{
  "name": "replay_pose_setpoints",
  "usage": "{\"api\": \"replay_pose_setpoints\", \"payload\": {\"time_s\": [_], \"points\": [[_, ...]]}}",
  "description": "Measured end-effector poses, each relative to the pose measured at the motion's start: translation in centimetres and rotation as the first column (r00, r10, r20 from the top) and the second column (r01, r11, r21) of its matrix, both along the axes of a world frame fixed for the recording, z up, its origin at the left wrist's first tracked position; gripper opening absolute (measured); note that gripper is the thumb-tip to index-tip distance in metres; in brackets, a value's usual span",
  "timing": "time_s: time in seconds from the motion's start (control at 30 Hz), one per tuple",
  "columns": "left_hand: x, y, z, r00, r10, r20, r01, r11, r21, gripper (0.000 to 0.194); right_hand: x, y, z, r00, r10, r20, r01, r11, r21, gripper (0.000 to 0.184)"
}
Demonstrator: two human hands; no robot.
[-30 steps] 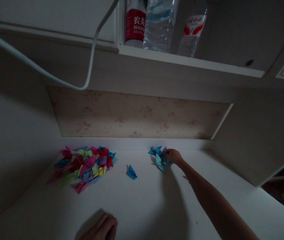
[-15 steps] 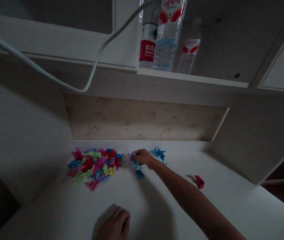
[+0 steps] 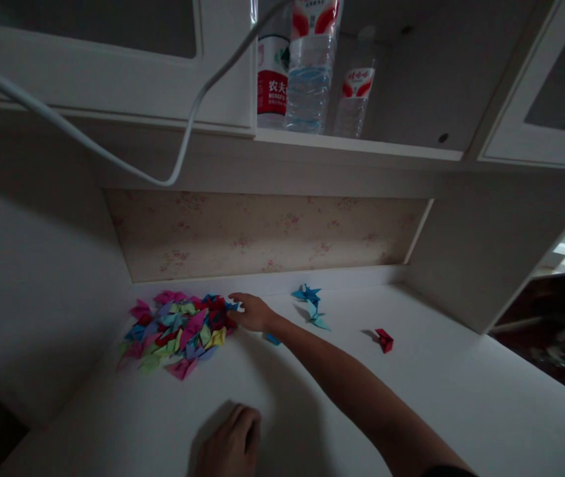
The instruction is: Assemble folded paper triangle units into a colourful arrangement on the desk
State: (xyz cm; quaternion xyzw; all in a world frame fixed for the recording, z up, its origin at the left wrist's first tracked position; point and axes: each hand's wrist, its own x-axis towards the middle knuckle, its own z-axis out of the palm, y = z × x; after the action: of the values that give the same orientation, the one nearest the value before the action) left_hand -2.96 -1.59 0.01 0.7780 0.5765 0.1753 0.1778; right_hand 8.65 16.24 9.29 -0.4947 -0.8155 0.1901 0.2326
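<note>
A pile of folded paper cranes [image 3: 183,338] in pink, red, green, blue, purple and yellow lies at the left back of the white tabletop. At the pile's right edge is my right hand [image 3: 251,313], thumb and fingers apart around a blue crane [image 3: 232,307], without a visible grip on it. Beneath my right forearm, a bit of blue folded paper [image 3: 272,339] shows, partly covered. My left hand [image 3: 231,440] rests on the tabletop near the front, its fingers curled in with nothing seen in them.
Right of my forearm are a blue crane [image 3: 308,293], a light-blue crane [image 3: 316,317] and a red crane [image 3: 384,340]. Overhead, a shelf [image 3: 361,146] holds several plastic bottles [image 3: 312,79]. A white cable [image 3: 183,152] hangs in front. Side panels [image 3: 456,252] bound the tabletop.
My right hand has moved left to the pile, and the purple paper it held is out of its fingers. The fingers have spread. My left hand stays put; the view has shifted slightly right.
</note>
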Motion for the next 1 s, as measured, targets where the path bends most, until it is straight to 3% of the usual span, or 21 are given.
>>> {"api": "replay_pose_setpoints", "payload": {"time_s": [0.13,0.23,0.33,0.4,0.47,0.73,0.9,1.0], "points": [[0.2,-0.1,0.0,1.000,-0.003,-0.010,0.003,0.999,0.047,0.024,5.2,-3.0,-3.3,0.985,-0.138,0.105,0.129,0.988,0.086,0.057],[0.3,-0.1,0.0,0.999,0.017,-0.036,-0.013,0.996,0.092,0.023,7.5,-4.1,-4.9,0.922,-0.254,0.294,0.216,0.964,0.155,0.069],[0.3,-0.2,0.1,0.999,0.011,-0.045,-0.006,0.994,0.105,0.023,8.4,-4.4,-5.8,0.862,-0.301,0.407,0.256,0.953,0.162,0.049],[0.4,-0.2,0.2,0.999,0.012,-0.042,-0.008,0.996,0.084,0.023,8.5,-4.5,-6.1,0.863,-0.288,0.415,0.248,0.957,0.149,0.033],[0.4,-0.3,0.4,0.999,0.021,-0.043,-0.018,0.998,0.068,0.023,8.5,-5.0,-6.2,0.867,-0.270,0.419,0.232,0.962,0.141,0.029],[0.6,-0.8,1.4,0.999,0.031,-0.012,-0.030,0.998,0.047,0.022,7.1,-6.9,-5.0,0.885,-0.162,0.436,0.119,0.985,0.125,0.030],[0.4,-0.8,1.1,0.999,0.025,0.023,-0.025,0.999,0.034,0.022,2.6,-5.4,-2.5,0.879,0.039,0.475,-0.075,0.995,0.058,0.018],[0.4,-0.7,1.0,0.999,0.030,0.036,-0.031,0.999,0.034,0.022,-0.8,-4.5,-0.7,0.894,0.132,0.429,-0.187,0.978,0.089,0.018]]}}
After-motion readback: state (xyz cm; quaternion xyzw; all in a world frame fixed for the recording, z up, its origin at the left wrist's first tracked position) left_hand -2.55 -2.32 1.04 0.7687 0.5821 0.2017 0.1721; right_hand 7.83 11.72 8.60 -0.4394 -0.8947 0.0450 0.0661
